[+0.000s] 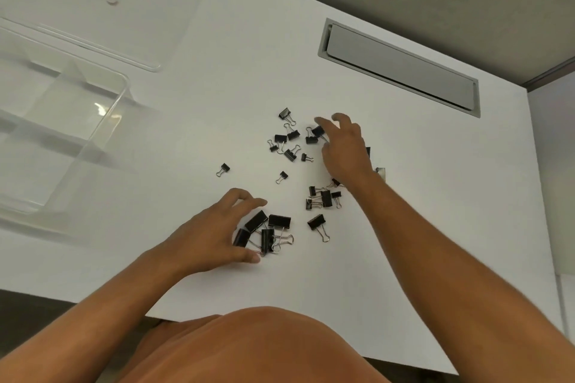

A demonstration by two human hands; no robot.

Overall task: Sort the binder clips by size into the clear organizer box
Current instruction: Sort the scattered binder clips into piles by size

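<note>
Near edge of white desk (342, 305) runs diagonally across the lower frame, w/ the person's torso just below it. Bare desk surface lies btwn that edge and the clips, approx. a forearm's reach deep.

Left hand (214, 233) lies palm-down on the desk at the near-left side of the scatter. Fingers curled and spread over a cluster of large binder clips (267, 230); thumb tip sits at the near side of the cluster, index arches over the far side. Fingers touch the nearest black clip bodies; cannot tell if any clip is lifted. Grip reads as a wide claw closing round the group.

One large clip (317, 224) lies alone just right of that cluster, wire handles pointing toward the near edge. Beyond it, a knot of mid-size clips (323, 197) sits tight against the right wrist.

Right hand (345, 152) reaches farther in, palm down, forearm crossing from lower right. Fingers extended and loosely bent, tips at a clip pair (314, 135). Nothing visibly pinched; grip wide. More clips partly hidden under the palm's right side.

Small clips (284, 141) are scattered left of the right hand; two strays, (223, 169) and (282, 176), lie apart toward the left.

Clear organizer box (93, 121) stands far left, well apart from the clips, open desk btwn them. Its lid (149, 28) lies flat beyond it. Grey cable flap (401, 68) is set into the desk near the far edge.
</note>
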